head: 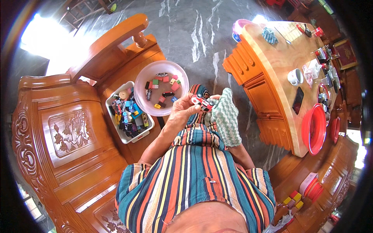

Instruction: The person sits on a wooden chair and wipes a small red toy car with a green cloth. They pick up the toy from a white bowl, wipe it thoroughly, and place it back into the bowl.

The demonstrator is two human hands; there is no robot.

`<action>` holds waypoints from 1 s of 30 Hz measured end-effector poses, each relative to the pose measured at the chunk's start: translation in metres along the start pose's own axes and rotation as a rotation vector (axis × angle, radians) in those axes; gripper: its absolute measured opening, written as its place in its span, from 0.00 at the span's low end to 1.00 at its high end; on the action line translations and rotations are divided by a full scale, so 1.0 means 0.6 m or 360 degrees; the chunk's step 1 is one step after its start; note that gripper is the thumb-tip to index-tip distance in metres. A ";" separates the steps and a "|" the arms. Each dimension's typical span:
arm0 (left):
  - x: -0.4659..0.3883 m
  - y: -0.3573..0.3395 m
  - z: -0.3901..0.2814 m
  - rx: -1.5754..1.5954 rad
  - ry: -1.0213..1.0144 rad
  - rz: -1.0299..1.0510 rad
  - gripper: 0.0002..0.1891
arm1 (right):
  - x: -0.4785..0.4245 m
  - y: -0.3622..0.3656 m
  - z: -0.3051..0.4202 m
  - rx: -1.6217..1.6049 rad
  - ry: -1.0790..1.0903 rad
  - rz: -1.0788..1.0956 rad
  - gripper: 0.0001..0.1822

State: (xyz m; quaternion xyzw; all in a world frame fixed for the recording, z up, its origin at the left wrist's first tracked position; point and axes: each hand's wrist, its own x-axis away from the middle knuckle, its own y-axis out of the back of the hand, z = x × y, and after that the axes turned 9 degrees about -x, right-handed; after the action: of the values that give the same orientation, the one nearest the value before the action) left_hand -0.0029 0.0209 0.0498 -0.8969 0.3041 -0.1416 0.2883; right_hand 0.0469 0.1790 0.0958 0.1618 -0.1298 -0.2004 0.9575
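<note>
Between the thumb and fingers of my left hand (pixel 183 108) is a small red and white toy car (pixel 201 102), held over my lap. A green and white knitted cloth (pixel 226 119) drapes over most of my right hand (pixel 215 97), with only some fingers showing behind the car. Part of the cloth touches the car's right end. Beyond my left hand stands a round translucent pinkish basin (pixel 140 100) with toy cars and colored blocks on its bottom. Beside it, a white plastic bin (pixel 151 124) is heaped with small toys.
Both containers stand on a carved wooden bench (pixel 96 123) at my left. To the right, a wooden table (pixel 275 65) carries a white mug (pixel 295 77), a phone (pixel 297 100), a red basin (pixel 306 128) and a blue checked cloth (pixel 269 35). Colored blocks (pixel 293 199) lie on another bench, lower right.
</note>
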 end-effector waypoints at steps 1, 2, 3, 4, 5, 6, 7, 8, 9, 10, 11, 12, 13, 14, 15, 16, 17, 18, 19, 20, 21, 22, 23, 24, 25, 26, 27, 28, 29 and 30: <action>0.003 -0.001 0.001 -0.0051 -0.0037 -0.0029 0.14 | 0.005 -0.006 0.007 0.0068 0.0020 0.0007 0.12; 0.006 -0.001 0.003 -0.0103 -0.0073 -0.0057 0.15 | 0.013 -0.006 -0.009 -0.0029 0.0311 0.0131 0.11; 0.010 -0.002 0.004 -0.0221 -0.0103 -0.0055 0.15 | 0.017 -0.004 -0.010 0.0046 0.0423 0.0208 0.11; 0.014 -0.004 0.006 -0.0339 -0.0133 -0.0053 0.16 | 0.020 -0.002 -0.011 0.0114 0.0540 0.0282 0.11; 0.019 -0.005 0.006 -0.0459 -0.0162 -0.0053 0.16 | 0.020 -0.001 -0.013 0.0370 0.0746 0.0300 0.12; 0.024 -0.004 0.003 -0.0813 -0.0099 -0.0077 0.16 | 0.019 0.003 -0.020 0.0631 0.0950 0.0311 0.13; 0.026 -0.008 0.000 -0.1095 -0.0327 -0.0064 0.16 | 0.018 0.006 -0.028 0.0892 0.1154 0.0321 0.14; 0.027 -0.015 -0.005 -0.1375 -0.0557 -0.0052 0.16 | 0.014 0.004 -0.035 0.0814 0.1207 0.0353 0.15; 0.026 -0.020 -0.008 -0.1647 -0.0789 -0.0033 0.16 | 0.010 0.003 -0.044 0.0744 0.1305 0.0321 0.14; 0.026 -0.021 -0.005 -0.1710 -0.0883 -0.0036 0.16 | 0.007 0.001 -0.053 0.0673 0.1403 0.0291 0.12; 0.027 -0.021 -0.005 -0.1691 -0.0857 -0.0033 0.16 | 0.005 0.001 -0.058 0.0601 0.1501 0.0261 0.11; 0.030 -0.021 -0.005 -0.1679 -0.0830 -0.0036 0.16 | 0.008 -0.001 -0.058 0.0634 0.1426 0.0275 0.11; 0.032 -0.020 -0.004 -0.1666 -0.0804 -0.0039 0.16 | 0.009 -0.002 -0.058 0.0705 0.1367 0.0269 0.11; 0.033 -0.018 -0.003 -0.1631 -0.0772 -0.0061 0.15 | 0.011 -0.002 -0.058 0.0778 0.1306 0.0261 0.12; 0.034 -0.015 -0.002 -0.1546 -0.0718 -0.0064 0.15 | 0.011 -0.002 -0.057 0.0844 0.1247 0.0254 0.12; 0.035 -0.011 0.000 -0.1459 -0.0665 -0.0067 0.15 | 0.011 -0.003 -0.055 0.0896 0.1249 0.0214 0.13; 0.035 -0.005 0.003 -0.1370 -0.0612 -0.0068 0.15 | 0.011 -0.005 -0.058 0.0731 0.1122 0.0203 0.13; 0.033 0.002 0.009 -0.1294 -0.0627 -0.0036 0.14 | 0.011 -0.009 -0.061 0.0567 0.0995 0.0190 0.13; 0.035 0.007 0.012 -0.1143 -0.0568 -0.0010 0.14 | 0.013 -0.011 -0.063 0.0328 0.0840 0.0210 0.14; 0.036 0.011 0.014 -0.0992 -0.0509 0.0016 0.14 | 0.015 -0.014 -0.062 0.0072 0.0688 0.0212 0.15; 0.037 0.012 0.015 -0.0839 -0.0450 0.0043 0.14 | 0.017 -0.016 -0.061 -0.0180 0.0545 0.0190 0.16; 0.033 0.009 0.020 -0.0587 -0.0491 0.0039 0.13 | 0.017 -0.013 -0.059 -0.0111 0.0629 0.0217 0.17; 0.035 0.010 0.018 -0.0495 -0.0385 0.0023 0.13 | 0.018 -0.011 -0.055 -0.0081 0.0673 0.0237 0.18; 0.037 0.007 0.009 -0.0404 -0.0280 0.0007 0.12 | 0.020 -0.009 -0.049 -0.0052 0.0717 0.0256 0.19; 0.039 0.005 0.004 -0.0313 -0.0175 -0.0009 0.12 | 0.019 -0.007 -0.048 -0.0053 0.0737 0.0263 0.19; 0.038 0.011 0.012 -0.0240 -0.0165 -0.0030 0.12 | 0.019 -0.004 -0.048 -0.0005 0.0798 0.0265 0.19; 0.038 0.014 0.015 -0.0064 -0.0100 -0.0023 0.12 | 0.020 -0.003 -0.046 0.0065 0.0877 0.0258 0.19; 0.038 0.015 0.017 0.0112 -0.0035 -0.0016 0.12 | 0.020 -0.001 -0.045 0.0168 0.0966 0.0242 0.19; 0.038 0.016 0.019 0.0288 0.0030 -0.0008 0.12 | 0.018 0.001 -0.048 0.0280 0.1067 0.0216 0.19; 0.036 0.018 0.020 0.0225 0.0073 0.0046 0.14 | 0.015 0.005 -0.051 0.0390 0.1170 0.0181 0.20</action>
State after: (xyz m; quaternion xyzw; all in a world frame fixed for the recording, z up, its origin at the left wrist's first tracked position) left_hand 0.0141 0.0053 0.0354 -0.8663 0.3127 -0.1790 0.3459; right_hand 0.0656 0.1856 0.0705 0.3285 0.1901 -0.0588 0.9233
